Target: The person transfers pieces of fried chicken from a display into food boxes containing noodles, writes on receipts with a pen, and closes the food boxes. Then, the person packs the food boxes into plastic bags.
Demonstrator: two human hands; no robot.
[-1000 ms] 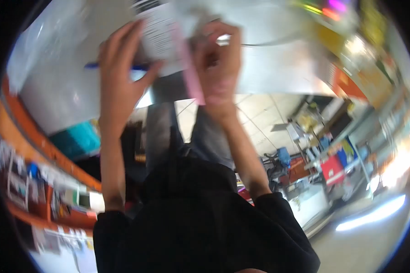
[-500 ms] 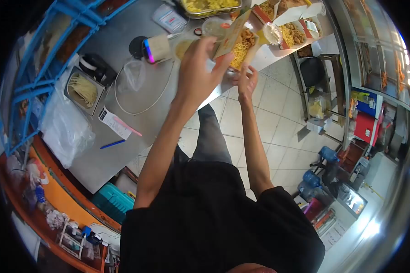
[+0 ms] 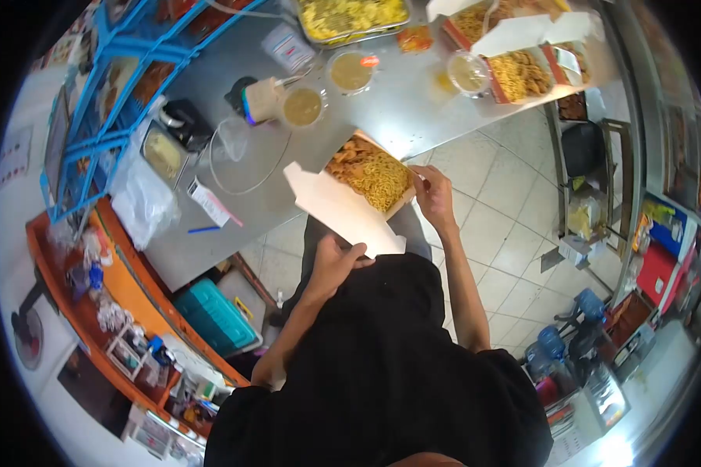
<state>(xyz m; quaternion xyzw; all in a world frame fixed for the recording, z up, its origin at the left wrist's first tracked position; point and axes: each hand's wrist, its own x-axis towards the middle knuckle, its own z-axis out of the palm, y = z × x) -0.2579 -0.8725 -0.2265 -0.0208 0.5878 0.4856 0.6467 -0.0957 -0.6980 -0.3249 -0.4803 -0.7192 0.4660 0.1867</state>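
Currently, you are working with an open, cream-white paperboard box (image 3: 402,206), sitting askew at the near edge of the bare grey metal counter (image 3: 401,109), with its lower right part reaching out past that edge; whether its base is resting on the metal or hanging just above it, you cannot tell from this angle. Your left hand (image 3: 333,268) is meeting the lower edge of the broad, pale folding lid (image 3: 343,210), which is tipping open toward your body; the thumb is lying near the edge while the fingers are partly hiding, so you cannot tell whether that grip is pinching the board. Your right hand (image 3: 435,194) is touching the right side wall, its fingers curling close together, though the view is not showing whether that grip is clamping the wall. Judging by the contents, the yellow curly noodles (image 3: 383,185) and the orange-brown chopped topping (image 3: 354,159) are giving the base most of the weight, while the lid is probably adding very little. The thin board is likely behaving stiff along its folds but soft across its flat panels, and oil may be making the inside faces slippery. The loose topping is lying exposed, so a steep tilt would be risking a spill. For a sound hold, you are best cupping opposite walls low down, supporting the base, and merely guiding the lid by its edge, since hanging the load from it would be straining the crease.
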